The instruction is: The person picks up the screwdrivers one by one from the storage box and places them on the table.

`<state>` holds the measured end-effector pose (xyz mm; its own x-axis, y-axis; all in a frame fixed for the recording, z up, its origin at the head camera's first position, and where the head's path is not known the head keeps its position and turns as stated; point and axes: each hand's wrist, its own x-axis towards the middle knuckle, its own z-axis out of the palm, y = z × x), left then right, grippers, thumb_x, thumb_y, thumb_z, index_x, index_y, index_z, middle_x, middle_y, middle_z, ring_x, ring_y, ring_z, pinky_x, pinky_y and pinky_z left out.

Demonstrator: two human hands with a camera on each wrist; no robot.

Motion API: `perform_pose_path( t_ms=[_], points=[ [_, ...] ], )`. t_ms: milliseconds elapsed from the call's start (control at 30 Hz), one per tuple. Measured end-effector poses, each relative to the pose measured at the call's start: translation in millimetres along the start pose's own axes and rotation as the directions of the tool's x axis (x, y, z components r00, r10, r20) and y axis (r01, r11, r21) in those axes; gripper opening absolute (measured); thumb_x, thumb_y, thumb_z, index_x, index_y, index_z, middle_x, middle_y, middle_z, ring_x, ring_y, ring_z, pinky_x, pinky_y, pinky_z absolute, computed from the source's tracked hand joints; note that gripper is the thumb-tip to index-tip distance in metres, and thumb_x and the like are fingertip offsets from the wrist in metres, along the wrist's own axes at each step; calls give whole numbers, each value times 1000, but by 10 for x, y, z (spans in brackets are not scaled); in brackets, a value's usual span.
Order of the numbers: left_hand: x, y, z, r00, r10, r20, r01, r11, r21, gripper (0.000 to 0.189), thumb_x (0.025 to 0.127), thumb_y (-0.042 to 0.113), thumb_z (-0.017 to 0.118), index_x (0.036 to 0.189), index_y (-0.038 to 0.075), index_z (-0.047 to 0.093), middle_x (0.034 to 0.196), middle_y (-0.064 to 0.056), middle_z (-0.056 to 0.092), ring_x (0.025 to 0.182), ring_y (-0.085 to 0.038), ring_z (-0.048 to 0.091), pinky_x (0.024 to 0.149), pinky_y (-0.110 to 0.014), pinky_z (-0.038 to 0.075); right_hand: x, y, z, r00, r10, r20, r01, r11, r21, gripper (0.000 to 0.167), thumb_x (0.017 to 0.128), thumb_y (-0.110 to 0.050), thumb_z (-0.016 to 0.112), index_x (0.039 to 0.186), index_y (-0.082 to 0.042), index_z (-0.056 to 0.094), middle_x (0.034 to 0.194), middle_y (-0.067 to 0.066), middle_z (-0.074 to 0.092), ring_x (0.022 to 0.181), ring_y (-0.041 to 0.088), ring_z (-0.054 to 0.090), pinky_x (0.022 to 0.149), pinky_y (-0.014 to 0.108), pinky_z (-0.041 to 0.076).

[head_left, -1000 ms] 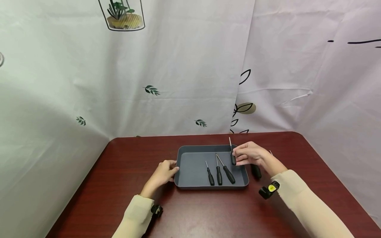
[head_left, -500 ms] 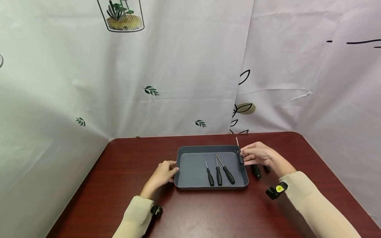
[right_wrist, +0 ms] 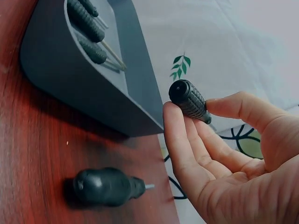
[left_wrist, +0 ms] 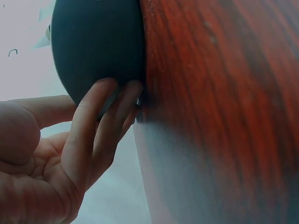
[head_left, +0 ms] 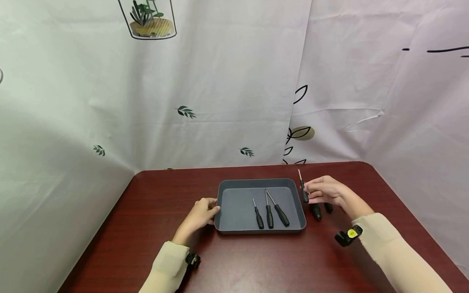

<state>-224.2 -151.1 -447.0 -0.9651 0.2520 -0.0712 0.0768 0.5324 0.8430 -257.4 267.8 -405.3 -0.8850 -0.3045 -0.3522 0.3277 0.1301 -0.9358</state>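
Note:
My right hand (head_left: 326, 191) pinches a black-handled screwdriver (head_left: 304, 193) just past the right rim of a grey tray (head_left: 234, 205), its thin shaft pointing up and away. In the right wrist view, thumb and fingertips grip the ridged handle (right_wrist: 191, 100). My left hand (head_left: 199, 211) holds the tray's left side; in the left wrist view its fingers (left_wrist: 100, 100) press the outer wall and the thumb reaches the rim. Inside the tray lie a small screwdriver (head_left: 259, 217), a middle one (head_left: 269, 216) and a slanted one (head_left: 281, 215), handles toward me.
Right of the tray, a thick-handled screwdriver (head_left: 316, 212) lies on the reddish-brown table (head_left: 234, 264). Beside it another black handle (head_left: 328, 208) shows, partly hidden under my right hand. A white patterned cloth (head_left: 220, 81) hangs behind the table.
My right hand has moved right with the screwdriver, from over the tray's right part to just beyond its rim. The left hand, tray and screwdrivers inside have stayed in place.

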Motion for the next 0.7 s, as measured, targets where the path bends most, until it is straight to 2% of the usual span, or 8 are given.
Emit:
perform_pose_path(
  t_ms=[333, 700],
  points=[
    [3, -5, -15, 1000, 7, 5, -7, 1000, 1, 40, 100, -1, 57, 136, -16, 50, 108, -24, 67, 83, -31, 72, 61, -36, 62, -107, 33, -180, 1000, -21, -2, 21, 1000, -20, 29, 96, -2, 55, 120, 13, 62, 92, 4, 67, 78, 16, 66, 79, 36, 61],
    [11, -21, -10, 1000, 20, 7, -20, 1000, 11, 40, 100, 0, 57, 136, -15, 50, 107, -23, 67, 83, -30, 72, 61, -36, 62, -201, 87, -424, 1000, -23, 11, 23, 1000, -7, 27, 97, -2, 52, 118, 4, 68, 93, 0, 70, 81, 14, 68, 78, 33, 61]
  ],
)
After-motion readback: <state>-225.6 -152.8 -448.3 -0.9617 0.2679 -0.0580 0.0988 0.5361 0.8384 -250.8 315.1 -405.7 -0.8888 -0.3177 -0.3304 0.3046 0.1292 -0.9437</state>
